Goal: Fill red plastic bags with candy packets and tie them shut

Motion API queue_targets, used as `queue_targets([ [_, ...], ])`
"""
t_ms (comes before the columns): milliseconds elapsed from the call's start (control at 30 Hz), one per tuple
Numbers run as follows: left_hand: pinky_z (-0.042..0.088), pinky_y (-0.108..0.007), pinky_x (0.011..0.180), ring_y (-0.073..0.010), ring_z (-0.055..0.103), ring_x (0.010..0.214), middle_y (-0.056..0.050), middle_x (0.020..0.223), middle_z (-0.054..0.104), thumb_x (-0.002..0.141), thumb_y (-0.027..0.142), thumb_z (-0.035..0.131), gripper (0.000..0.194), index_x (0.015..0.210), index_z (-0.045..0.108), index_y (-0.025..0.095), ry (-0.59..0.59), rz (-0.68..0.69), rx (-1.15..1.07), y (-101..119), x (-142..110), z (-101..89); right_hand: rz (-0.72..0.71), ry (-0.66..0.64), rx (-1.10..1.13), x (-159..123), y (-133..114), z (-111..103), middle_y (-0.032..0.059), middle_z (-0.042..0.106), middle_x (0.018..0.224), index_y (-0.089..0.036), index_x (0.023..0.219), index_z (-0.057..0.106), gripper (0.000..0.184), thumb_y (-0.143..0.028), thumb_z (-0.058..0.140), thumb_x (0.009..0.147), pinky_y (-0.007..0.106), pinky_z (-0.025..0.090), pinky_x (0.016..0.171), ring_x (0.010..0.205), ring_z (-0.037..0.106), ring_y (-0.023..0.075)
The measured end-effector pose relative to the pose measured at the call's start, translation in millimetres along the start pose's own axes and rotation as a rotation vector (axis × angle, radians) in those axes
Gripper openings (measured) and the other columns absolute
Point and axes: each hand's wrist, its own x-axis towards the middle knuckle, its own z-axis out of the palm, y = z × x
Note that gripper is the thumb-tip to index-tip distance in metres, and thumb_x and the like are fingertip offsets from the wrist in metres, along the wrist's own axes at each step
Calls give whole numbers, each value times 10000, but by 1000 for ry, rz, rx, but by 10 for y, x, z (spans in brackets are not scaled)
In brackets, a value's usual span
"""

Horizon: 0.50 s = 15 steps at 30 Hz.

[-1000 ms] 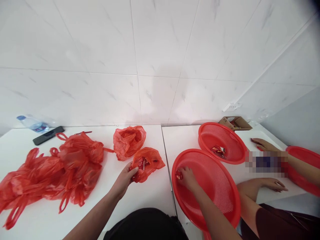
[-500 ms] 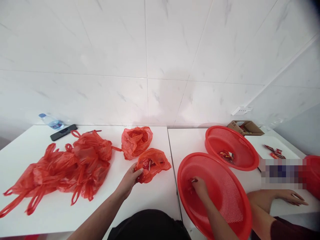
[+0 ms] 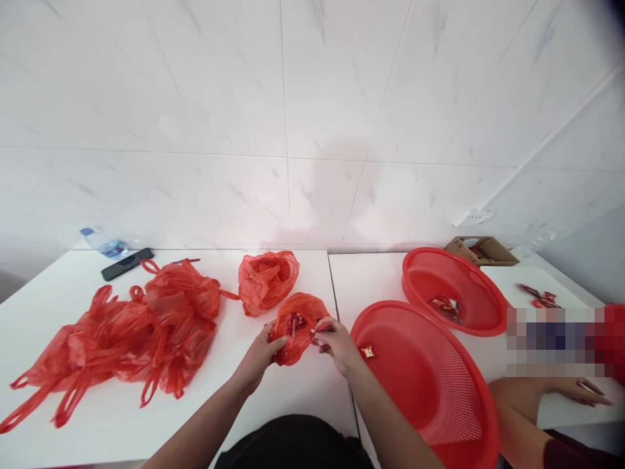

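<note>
A small red plastic bag (image 3: 297,326) with little wrapped items inside lies on the white table (image 3: 293,391) in front of me. My left hand (image 3: 256,358) grips the bag's left edge. My right hand (image 3: 334,342) is pinched at the bag's right rim, its fingers closed on small red packets. Just right of that hand stands a large red mesh basket (image 3: 430,384) with one small packet (image 3: 368,352) near its left wall.
A pile of red bags (image 3: 137,332) lies at the left, another bag (image 3: 266,280) behind. A bottle (image 3: 102,242) and a phone (image 3: 127,264) lie far left. A second red basket (image 3: 454,290) and a cardboard box (image 3: 481,251) stand right. Another person's hand (image 3: 581,389) rests at the right.
My right hand has left the near basket and moved left to the small bag's opening, holding small packets. My left hand stays on the bag.
</note>
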Motion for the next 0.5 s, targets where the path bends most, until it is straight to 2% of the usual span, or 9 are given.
queue_targets([
  [67, 448, -263, 673, -166, 600, 778, -47, 970, 664, 761, 347, 702, 576, 1285, 506, 209, 2, 11, -8, -5, -1, -7, 17, -45, -15, 128, 37, 267, -21, 604, 646, -209, 736, 576, 181, -253, 646, 575, 258, 448, 523, 570, 559, 134],
  [133, 445, -259, 663, -159, 594, 762, -39, 952, 665, 760, 342, 704, 567, 1278, 515, 211, 5, 25, -19, -2, -5, -21, -4, -66, -32, 245, 60, 411, 20, 683, 850, -212, 861, 632, 277, -220, 619, 585, 293, 512, 644, 723, 632, 161],
  [233, 418, -238, 599, -128, 560, 673, -16, 891, 653, 753, 338, 709, 553, 1259, 527, 209, 21, 37, -26, 15, -14, -50, -74, -57, -86, 323, 25, 393, 38, 680, 1102, -235, 1039, 651, 440, -200, 618, 602, 308, 511, 823, 983, 635, 191],
  [300, 403, -228, 574, -114, 541, 637, -3, 860, 644, 751, 336, 709, 544, 1248, 529, 207, 41, 41, -31, 24, -16, -69, -113, -27, -142, 295, -36, 240, 41, 687, 1090, -226, 1014, 669, 380, -241, 610, 640, 311, 511, 814, 993, 634, 205],
  [367, 392, -222, 551, -105, 525, 603, 11, 823, 634, 749, 338, 710, 548, 1248, 524, 206, 56, 42, -35, 23, -9, -86, -140, 51, -207, 225, -99, -2, 51, 702, 997, -209, 956, 672, 304, -303, 579, 683, 322, 515, 734, 902, 650, 221],
  [433, 383, -219, 533, -100, 511, 575, 24, 783, 620, 748, 337, 708, 554, 1251, 519, 205, 56, 40, -37, 15, 10, -97, -169, 192, -268, 138, -131, -304, 63, 696, 952, -200, 936, 655, 290, -350, 546, 712, 339, 500, 720, 853, 646, 232],
  [500, 394, -220, 543, -103, 522, 584, 21, 789, 626, 748, 333, 708, 548, 1247, 519, 205, 52, 30, -31, 5, 39, -102, -208, 379, -385, 51, -104, -622, 80, 689, 982, -199, 952, 643, 308, -376, 503, 742, 358, 479, 781, 898, 634, 246],
])
